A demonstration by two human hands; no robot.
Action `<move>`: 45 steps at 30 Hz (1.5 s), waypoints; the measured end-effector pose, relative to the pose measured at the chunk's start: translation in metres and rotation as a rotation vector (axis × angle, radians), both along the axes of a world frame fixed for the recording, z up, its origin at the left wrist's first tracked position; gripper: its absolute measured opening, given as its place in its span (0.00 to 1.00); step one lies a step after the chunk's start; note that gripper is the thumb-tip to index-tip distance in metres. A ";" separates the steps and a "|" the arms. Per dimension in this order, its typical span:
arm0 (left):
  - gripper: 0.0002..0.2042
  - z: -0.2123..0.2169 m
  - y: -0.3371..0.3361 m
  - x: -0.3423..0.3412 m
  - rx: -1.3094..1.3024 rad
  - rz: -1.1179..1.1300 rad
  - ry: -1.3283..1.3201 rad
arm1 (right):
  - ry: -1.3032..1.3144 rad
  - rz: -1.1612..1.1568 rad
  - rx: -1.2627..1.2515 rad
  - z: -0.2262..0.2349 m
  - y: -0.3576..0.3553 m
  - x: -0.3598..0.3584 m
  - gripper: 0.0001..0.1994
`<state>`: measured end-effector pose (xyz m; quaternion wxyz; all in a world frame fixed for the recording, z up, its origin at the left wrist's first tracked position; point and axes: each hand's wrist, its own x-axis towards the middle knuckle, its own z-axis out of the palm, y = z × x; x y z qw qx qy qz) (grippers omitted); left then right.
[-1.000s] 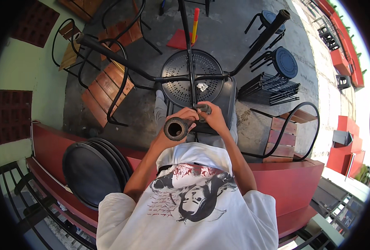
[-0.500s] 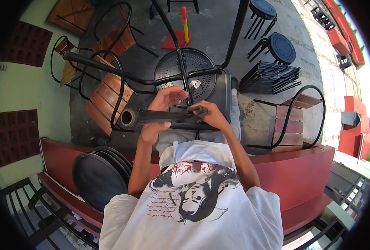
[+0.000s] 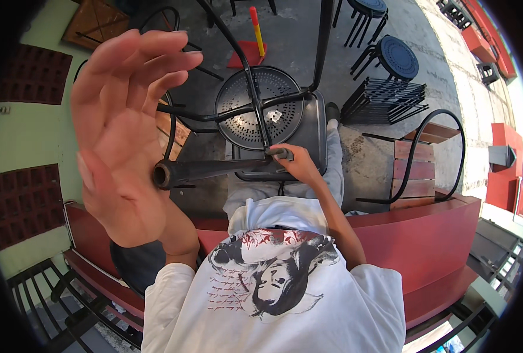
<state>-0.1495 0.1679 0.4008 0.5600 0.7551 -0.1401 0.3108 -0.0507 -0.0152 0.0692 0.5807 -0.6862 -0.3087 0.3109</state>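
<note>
My left hand (image 3: 123,129) is raised close to the camera, palm open and fingers spread, holding nothing. My right hand (image 3: 294,165) grips the dark metal tube (image 3: 214,169) of a table base near where it meets the crossed black legs (image 3: 255,109). The tube lies roughly level, its open round end pointing left, just behind my left palm. Below it sits a round perforated black table top (image 3: 238,115) on the concrete floor.
A red counter (image 3: 432,235) curves in front of me. Wooden-slat chairs with black frames (image 3: 417,167) stand right and left. Black stools (image 3: 394,56), a stack of black grids (image 3: 385,100) and an orange-and-yellow stick (image 3: 256,29) lie beyond. Black railing (image 3: 55,294) at lower left.
My left hand has let go of the tube and risen toward the camera with its palm open. The tube has swung level, pointing left, with only my right hand on it.
</note>
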 end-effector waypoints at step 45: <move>0.22 0.013 -0.040 0.013 0.369 -0.046 0.384 | 0.286 -0.085 0.100 0.025 -0.002 -0.018 0.09</move>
